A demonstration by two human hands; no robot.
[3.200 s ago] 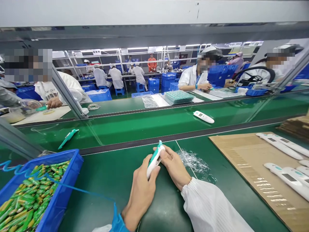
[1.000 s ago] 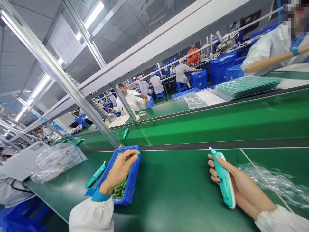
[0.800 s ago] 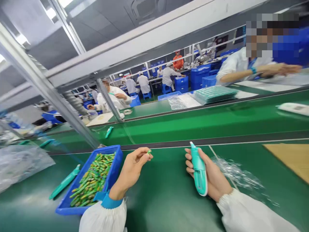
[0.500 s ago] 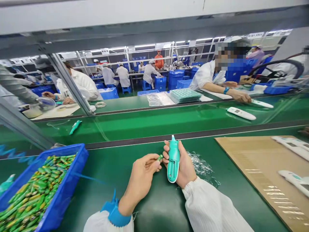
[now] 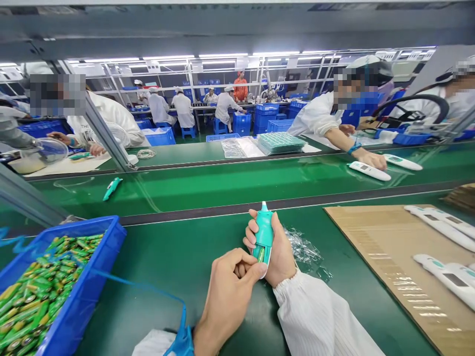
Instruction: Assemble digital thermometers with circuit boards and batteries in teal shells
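Note:
My right hand [image 5: 282, 254] is closed around a teal and white thermometer [image 5: 264, 228], its white tip pointing away from me and its open battery compartment facing up. A green battery [image 5: 261, 253] lies in that compartment, at least partly. My left hand [image 5: 228, 291] is closed in a pinch at the compartment's near end, thumb and forefinger on the battery; the fingertips hide its lower end. A blue wrist strap [image 5: 181, 341] with a trailing cord circles my left wrist. On the left, a blue bin [image 5: 92, 277] holds many green batteries [image 5: 48, 287].
Clear plastic scraps [image 5: 306, 252] lie beyond my right wrist. Several white thermometers [image 5: 441, 230] rest on a cardboard sheet [image 5: 371, 247] at right. Across the green conveyor [image 5: 222, 190], a co-worker's hand [image 5: 373, 159] touches a white thermometer [image 5: 369, 171]. A teal piece [image 5: 112, 189] lies on the belt.
My left hand has moved right to the thermometer, bringing the battery from beside it into the compartment. The co-worker's hand has shifted to the nearer white thermometer on the belt.

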